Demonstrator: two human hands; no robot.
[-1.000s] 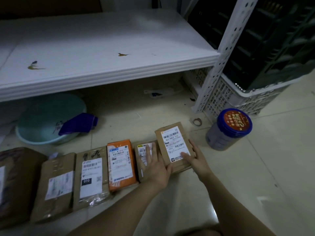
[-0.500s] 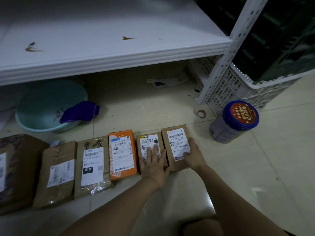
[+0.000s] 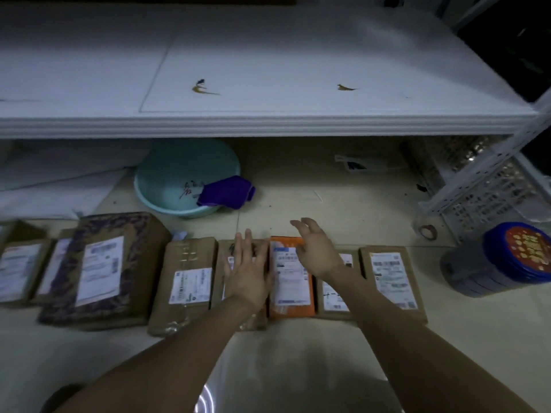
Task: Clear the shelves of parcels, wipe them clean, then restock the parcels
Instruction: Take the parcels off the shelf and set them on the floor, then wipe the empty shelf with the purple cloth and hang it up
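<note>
1. Both hands have left the two small parcels (image 3: 390,278) at our right and swung leftward along the row; our view has swung with them.
2. Our left hand (image 3: 247,275) lies palm down, fingers straight and close together, over a brown parcel (image 3: 222,263). Blur hides whether it presses or only hovers.
3. Our right hand (image 3: 317,253) is open too, fingers loosely spread and lifted, palm down above the far end of the orange parcel (image 3: 290,290). It holds nothing.
4. All the parcels lie label-up on the floor, under the hands and to either side. Beyond the hands, the shelf (image 3: 268,55) stands bare except for two stains (image 3: 202,87).
5. We judge the step to be squaring up the row before wiping. Flat palms on the long edges work best: we slide each parcel against its neighbour, keep labels up and keep the order for restocking.
6. We keep the row on our side of the basin (image 3: 167,186) and cloth (image 3: 226,190), just beyond the left fingertips, so the cardboard stays dry.
</note>
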